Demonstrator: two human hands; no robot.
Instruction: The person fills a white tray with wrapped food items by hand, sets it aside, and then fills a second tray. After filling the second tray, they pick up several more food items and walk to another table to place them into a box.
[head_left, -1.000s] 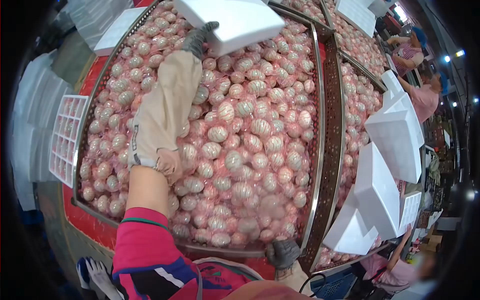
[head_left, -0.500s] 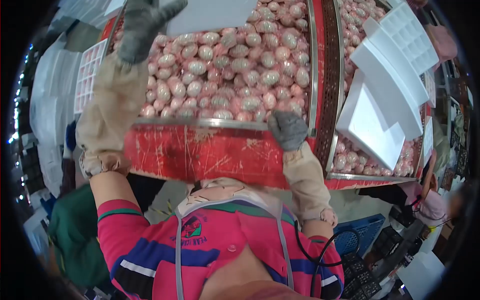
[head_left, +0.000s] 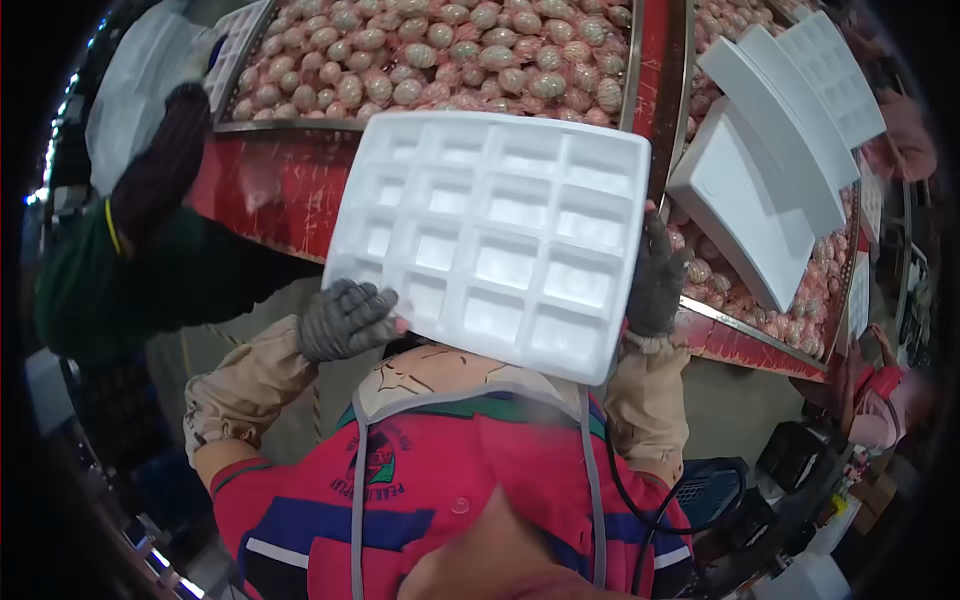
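A white foam tray (head_left: 470, 225) with rows of square compartments is held in front of my body, its hollow side facing me. The compartments I can see hold nothing. My left hand (head_left: 350, 318), in a grey glove, grips its lower left corner. On the opposite side my right hand (head_left: 657, 280), also gloved, is closed around the right edge, its fingers partly behind the tray. Beyond the upper edge lies a red bin (head_left: 280, 185) full of round, pale, wrapped pieces (head_left: 440, 50) with pink netting or film.
More white foam pieces (head_left: 760, 190) and another compartment tray (head_left: 830, 80) lie over a second bin at right. A co-worker in a dark green garment (head_left: 130, 270) reaches in from the left. Clear plastic bags (head_left: 145, 90) are behind that arm. A blue crate (head_left: 710, 490) stands low right.
The tray has come from the far side of the bin toward my body. My left hand has drawn back with it, and my right hand has moved from the bin rim onto its right edge.
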